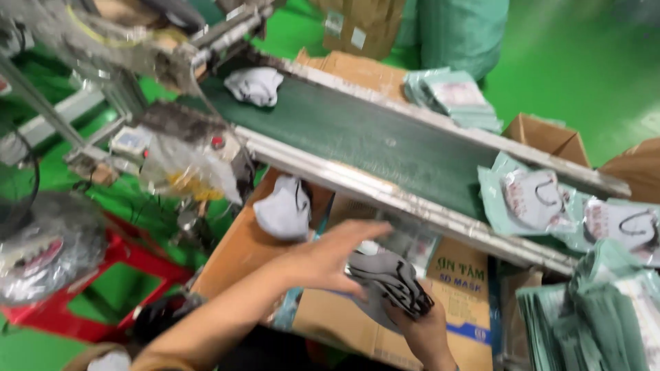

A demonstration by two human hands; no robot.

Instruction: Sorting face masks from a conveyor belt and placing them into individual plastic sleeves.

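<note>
Your hands work a stack of grey face masks below the conveyor belt.

Motion blur smears the whole view, and the machine (137, 41) at upper left is hard to make out. Your right hand (426, 333), partly cut off at the bottom edge, has its fingers closed around the stack of grey masks (392, 282); your left hand (323, 257) reaches across with fingers spread, touching the stack's top. Behind them the dark green conveyor belt (371, 137) carries one loose grey mask (254, 86) at its far end. Another grey mask (283, 209) lies in the open cardboard box (237, 247) under the belt. Bagged masks in pale green pouches (536, 199) pile at the belt's right end.
</note>
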